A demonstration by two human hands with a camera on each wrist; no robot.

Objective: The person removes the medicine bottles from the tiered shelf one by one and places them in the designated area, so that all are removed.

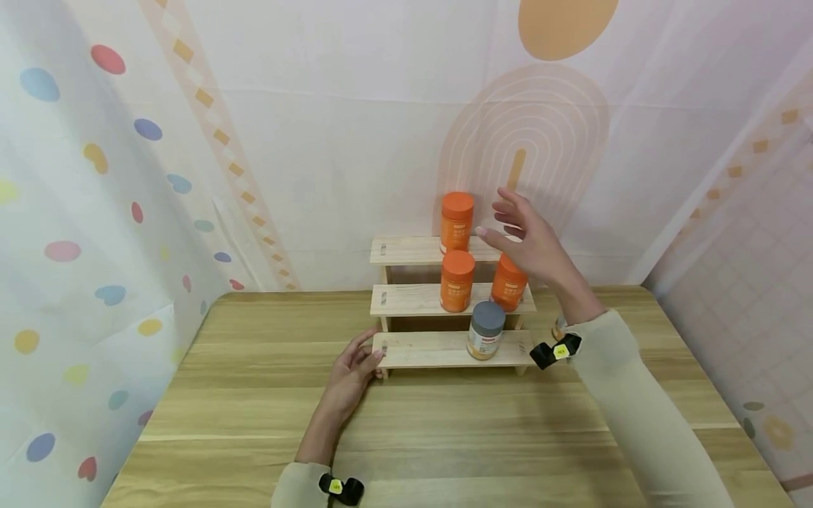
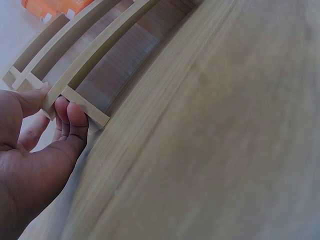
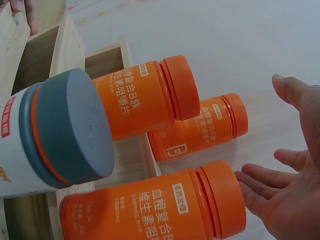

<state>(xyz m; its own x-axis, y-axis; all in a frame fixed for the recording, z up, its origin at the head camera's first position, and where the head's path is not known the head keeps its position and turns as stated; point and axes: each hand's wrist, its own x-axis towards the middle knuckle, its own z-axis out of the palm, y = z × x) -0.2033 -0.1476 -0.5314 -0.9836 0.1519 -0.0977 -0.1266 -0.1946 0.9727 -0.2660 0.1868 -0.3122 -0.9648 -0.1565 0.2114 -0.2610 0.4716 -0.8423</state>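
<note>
A three-step wooden rack (image 1: 413, 300) stands on the table against the back cloth. My left hand (image 1: 346, 381) grips the left end of its lowest step, thumb and fingers around the board (image 2: 80, 82). An orange jar (image 1: 456, 219) stands on the top step. Two more, a left orange jar (image 1: 457, 289) and a right orange jar (image 1: 508, 288), occupy the middle step. On the lowest step is a white-labelled jar with a grey lid (image 1: 487, 319). My right hand (image 1: 533, 240) hovers above the rack's right side, fingers spread and holding nothing, close to the right orange jar's lid (image 3: 225, 200).
Partly hidden behind the right wrist, another jar (image 1: 558, 329) is on the table right of the rack. Patterned cloth (image 1: 343, 141) hangs behind and at both sides. The wood-grain table (image 1: 444, 437) extends in front.
</note>
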